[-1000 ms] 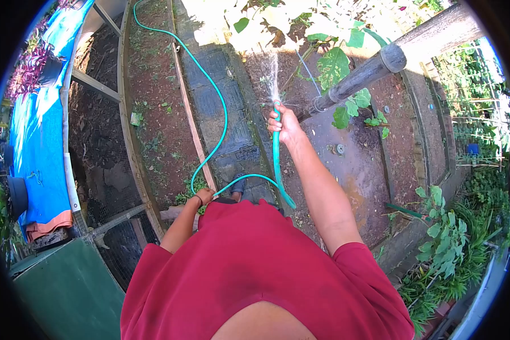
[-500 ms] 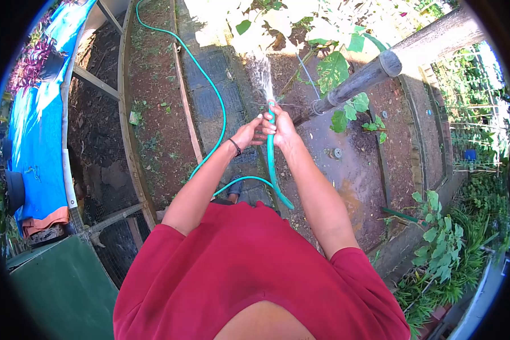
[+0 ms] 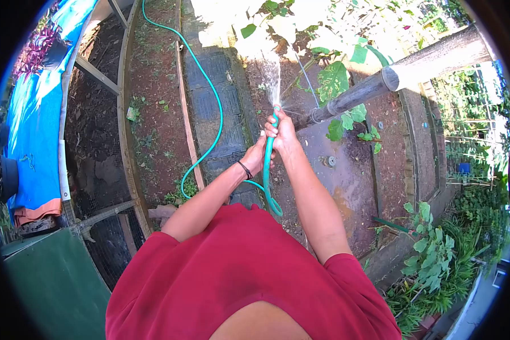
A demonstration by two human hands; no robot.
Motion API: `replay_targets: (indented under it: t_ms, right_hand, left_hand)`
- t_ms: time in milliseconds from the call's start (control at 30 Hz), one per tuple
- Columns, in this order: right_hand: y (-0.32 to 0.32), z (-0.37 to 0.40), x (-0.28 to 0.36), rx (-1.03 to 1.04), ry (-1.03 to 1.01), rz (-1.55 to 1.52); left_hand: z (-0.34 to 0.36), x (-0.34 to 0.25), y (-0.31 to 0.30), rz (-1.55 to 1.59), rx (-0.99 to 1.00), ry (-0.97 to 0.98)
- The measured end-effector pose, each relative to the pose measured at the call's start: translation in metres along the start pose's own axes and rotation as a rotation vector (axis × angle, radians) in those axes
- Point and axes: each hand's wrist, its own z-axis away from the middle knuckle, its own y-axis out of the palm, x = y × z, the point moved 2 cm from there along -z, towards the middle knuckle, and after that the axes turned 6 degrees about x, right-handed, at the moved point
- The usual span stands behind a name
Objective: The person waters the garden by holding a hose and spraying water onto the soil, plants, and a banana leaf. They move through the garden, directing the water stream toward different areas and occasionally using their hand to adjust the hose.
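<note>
A green garden hose [image 3: 269,170] runs up between my arms, and water [image 3: 273,79] sprays from its far end. My right hand [image 3: 284,133] is wrapped round the hose just below the outlet, thumb near the opening. Slightly lower, my left hand [image 3: 256,156], with a dark band at the wrist, closes on the same hose; some of its fingers pass behind it. Below the hands the hose bends into a loop, then trails off left and up along the ground. The spray falls toward leafy plants [image 3: 333,79] and soil.
A thick grey pole [image 3: 351,99] slants in from the upper right, close to my right hand. Dark paving slabs [image 3: 204,107] lie left of the hose outlet. A wooden-framed mesh enclosure [image 3: 122,107] and blue tarp [image 3: 34,153] stand at the left. Wet soil [image 3: 345,170] lies at right.
My left hand has shifted down along the hose and its fingers, spread before, now close round it. The hose's lower loop has tightened and moved left. Water still sprays.
</note>
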Motion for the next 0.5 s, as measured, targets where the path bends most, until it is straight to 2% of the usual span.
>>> replay_targets:
  t_ms: [133,233,333,433,500]
  right_hand:
    - [0.012,-0.002,0.000,0.006,0.013,0.046]
    - [0.015,-0.003,0.000,0.034,0.098,0.125]
    - [0.010,-0.007,0.007,0.048,-0.021,0.078]
    - [0.006,-0.007,0.007,0.016,0.025,0.121]
    - [0.007,-0.004,0.004,0.024,0.044,0.154]
  left_hand:
    - [0.008,-0.004,0.006,0.101,0.044,0.010]
    - [0.012,-0.001,0.008,0.117,0.111,0.046]
    - [0.017,0.000,0.010,0.037,0.111,0.082]
    - [0.018,0.005,0.008,-0.008,0.157,0.098]
    - [0.018,0.017,0.006,-0.052,0.126,0.037]
